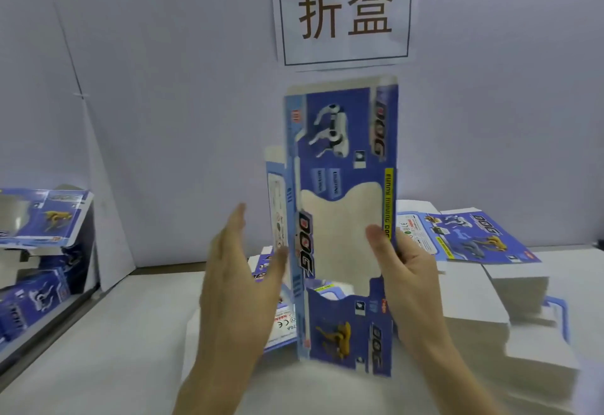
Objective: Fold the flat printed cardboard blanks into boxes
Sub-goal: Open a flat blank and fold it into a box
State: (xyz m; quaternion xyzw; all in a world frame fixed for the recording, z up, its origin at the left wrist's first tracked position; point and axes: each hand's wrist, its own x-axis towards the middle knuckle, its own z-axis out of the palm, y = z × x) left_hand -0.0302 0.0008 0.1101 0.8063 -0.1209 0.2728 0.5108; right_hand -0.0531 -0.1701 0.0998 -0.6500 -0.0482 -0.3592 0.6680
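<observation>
Right now my right hand (405, 270) pinches the blue printed blank (343, 218) by its right edge, thumb across the window cutout, holding it upright over the middle of the worktop (98, 333) so the creases hang free to fold. My left hand (238, 270) is spread flat, fingers straight, beside the left side panel, probably to push it round. A stack of blanks (474, 238) waits toward the right edge, folded boxes (42, 218) at the left. Motion blurs the print; my right fingers are hidden behind the card.

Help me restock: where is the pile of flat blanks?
The stack of flat blanks lies at right on the white table, just behind the right hand gripping the upright blank.
</observation>
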